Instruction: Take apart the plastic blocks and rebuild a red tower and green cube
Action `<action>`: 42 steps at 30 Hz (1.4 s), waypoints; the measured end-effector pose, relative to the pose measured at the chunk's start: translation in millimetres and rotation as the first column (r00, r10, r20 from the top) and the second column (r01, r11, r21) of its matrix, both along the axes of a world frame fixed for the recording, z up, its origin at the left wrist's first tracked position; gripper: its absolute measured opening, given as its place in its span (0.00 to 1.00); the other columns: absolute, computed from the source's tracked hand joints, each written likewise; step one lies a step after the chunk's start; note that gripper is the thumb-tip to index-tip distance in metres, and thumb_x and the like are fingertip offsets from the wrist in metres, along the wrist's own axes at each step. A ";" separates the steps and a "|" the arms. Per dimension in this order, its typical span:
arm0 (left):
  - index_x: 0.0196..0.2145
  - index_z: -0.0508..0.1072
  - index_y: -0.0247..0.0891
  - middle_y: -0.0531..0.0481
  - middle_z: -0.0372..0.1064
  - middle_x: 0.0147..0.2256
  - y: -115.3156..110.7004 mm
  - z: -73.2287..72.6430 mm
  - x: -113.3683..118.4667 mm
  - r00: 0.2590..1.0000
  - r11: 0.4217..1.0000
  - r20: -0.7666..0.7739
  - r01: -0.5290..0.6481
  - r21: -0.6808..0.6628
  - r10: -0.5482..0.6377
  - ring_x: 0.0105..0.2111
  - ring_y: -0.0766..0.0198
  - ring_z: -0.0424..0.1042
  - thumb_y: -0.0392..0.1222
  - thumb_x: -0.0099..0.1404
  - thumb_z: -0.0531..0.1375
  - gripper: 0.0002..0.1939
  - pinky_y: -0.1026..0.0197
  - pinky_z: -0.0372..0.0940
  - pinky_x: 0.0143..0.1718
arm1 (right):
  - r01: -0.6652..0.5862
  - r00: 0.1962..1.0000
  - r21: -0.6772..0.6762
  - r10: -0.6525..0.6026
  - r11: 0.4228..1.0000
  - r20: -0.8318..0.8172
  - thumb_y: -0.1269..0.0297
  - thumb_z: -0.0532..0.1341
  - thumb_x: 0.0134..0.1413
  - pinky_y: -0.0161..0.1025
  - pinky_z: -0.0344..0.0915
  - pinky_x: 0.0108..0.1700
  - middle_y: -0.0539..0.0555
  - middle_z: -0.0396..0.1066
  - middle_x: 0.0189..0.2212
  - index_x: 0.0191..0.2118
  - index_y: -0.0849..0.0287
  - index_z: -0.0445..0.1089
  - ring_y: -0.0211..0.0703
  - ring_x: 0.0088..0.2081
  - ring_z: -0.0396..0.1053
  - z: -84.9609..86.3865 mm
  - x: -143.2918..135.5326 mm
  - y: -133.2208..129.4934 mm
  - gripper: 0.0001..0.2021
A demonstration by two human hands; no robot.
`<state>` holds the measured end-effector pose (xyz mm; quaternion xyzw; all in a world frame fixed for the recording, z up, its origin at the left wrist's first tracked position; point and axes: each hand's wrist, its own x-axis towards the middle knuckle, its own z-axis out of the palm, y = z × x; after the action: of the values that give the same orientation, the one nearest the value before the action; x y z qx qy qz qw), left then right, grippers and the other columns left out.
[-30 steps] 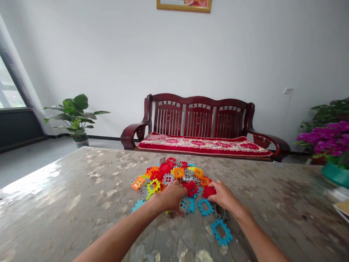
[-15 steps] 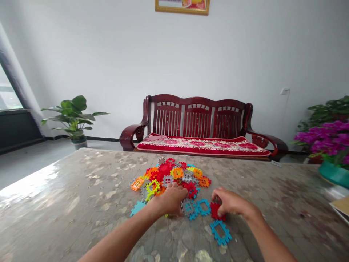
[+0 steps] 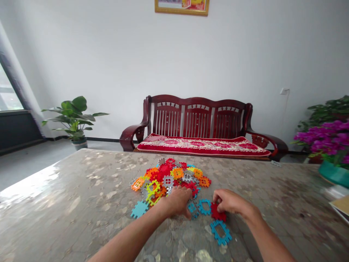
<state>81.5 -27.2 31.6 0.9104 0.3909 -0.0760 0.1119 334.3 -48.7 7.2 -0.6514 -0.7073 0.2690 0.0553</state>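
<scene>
My right hand (image 3: 231, 202) has its fingers closed on the edge of a red interlocking block (image 3: 219, 215) at the right of the loose pieces. A blue frame-shaped block (image 3: 220, 233) lies just in front of it, and another blue frame block (image 3: 204, 206) is on its left side. My left hand (image 3: 178, 202) is palm down at the near edge of a heap of blocks (image 3: 165, 171), fingers spread. Its thumb is beside a grey window block (image 3: 193, 208), which it partly covers. A solid blue block (image 3: 139, 209) lies left of my left forearm.
The blocks lie on a table with a brown patterned cover (image 3: 89, 203). A purple flower pot (image 3: 332, 173) and a book-like item (image 3: 342, 205) stand at the right edge. One grey piece (image 3: 276, 163) lies at the far right. A wooden bench (image 3: 197, 120) is behind the table.
My left hand has shifted right, covering more of the grey window block and uncovering the solid blue block. My right hand has hardly moved and still holds the red block.
</scene>
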 end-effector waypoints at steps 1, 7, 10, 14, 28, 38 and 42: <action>0.49 0.71 0.39 0.40 0.72 0.51 -0.6 0.3 0.0 1.000 1.000 0.012 0.003 0.009 -0.003 0.51 0.45 0.70 0.52 0.46 0.72 0.34 0.50 0.63 0.53 | -0.022 1.000 0.006 0.022 1.000 -0.021 0.75 0.67 0.34 0.33 0.56 0.34 0.46 0.68 0.32 0.35 0.56 0.72 0.39 0.35 0.65 -0.8 2.8 0.2 0.16; 0.43 0.69 0.43 0.48 0.75 0.43 -10.3 -15.7 -7.4 0.980 0.997 0.184 -0.083 0.011 0.079 0.43 0.55 0.74 0.40 0.55 0.62 0.16 0.61 0.65 0.39 | -0.086 0.995 0.000 0.086 0.996 0.047 0.69 0.72 0.25 0.35 0.58 0.39 0.48 0.65 0.38 0.38 0.55 0.72 0.44 0.41 0.63 -1.3 14.0 -1.3 0.25; 0.36 0.69 0.43 0.53 0.75 0.35 -12.4 -18.8 -14.1 0.956 0.993 0.268 -0.117 -0.029 0.121 0.36 0.61 0.73 0.39 0.56 0.60 0.08 0.64 0.60 0.32 | -0.081 0.990 -0.010 0.082 0.997 0.117 0.69 0.72 0.23 0.35 0.56 0.37 0.48 0.64 0.38 0.37 0.55 0.70 0.44 0.40 0.63 2.8 8.7 -4.1 0.25; 0.32 0.67 0.41 0.55 0.72 0.31 -3.5 -3.2 -33.6 0.877 0.957 0.391 -0.287 -0.042 0.280 0.31 0.64 0.69 0.39 0.54 0.60 0.06 0.65 0.55 0.28 | -0.028 0.991 -0.061 0.035 0.998 0.126 0.70 0.71 0.22 0.35 0.53 0.32 0.45 0.66 0.34 0.39 0.55 0.68 0.41 0.35 0.62 5.8 2.6 -6.3 0.28; 0.55 0.69 0.39 0.42 0.72 0.51 58.0 -6.0 -147.2 0.681 0.710 0.447 -0.691 0.133 0.579 0.51 0.51 0.70 0.47 0.60 0.61 0.25 0.56 0.62 0.51 | 0.037 0.926 0.040 -0.020 0.998 -0.377 0.70 0.66 0.32 0.38 0.63 0.43 0.52 0.74 0.42 0.50 0.58 0.69 0.47 0.43 0.70 -7.1 -30.0 10.9 0.31; 0.60 0.66 0.43 0.41 0.62 0.61 22.8 -24.5 -146.0 0.581 0.572 0.502 -0.798 0.192 0.641 0.60 0.45 0.59 0.52 0.68 0.52 0.25 0.44 0.56 0.58 | -0.065 0.997 0.131 0.070 0.989 -0.034 0.65 0.68 0.35 0.34 0.58 0.38 0.51 0.67 0.39 0.35 0.58 0.70 0.42 0.39 0.65 -3.9 -34.8 8.9 0.16; 0.61 0.64 0.41 0.39 0.60 0.62 20.7 -33.9 -148.7 0.503 0.503 0.531 -0.850 0.159 0.682 0.61 0.45 0.57 0.51 0.70 0.48 0.26 0.43 0.55 0.59 | -0.067 0.996 0.124 0.073 0.990 -0.046 0.67 0.68 0.33 0.33 0.54 0.31 0.48 0.69 0.32 0.33 0.57 0.67 0.39 0.33 0.63 -2.5 -36.8 6.4 0.15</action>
<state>-67.2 -6.5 -2.3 0.6276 0.7359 0.2532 0.0224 297.5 -42.3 4.7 -0.6145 -0.7434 0.2432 0.1034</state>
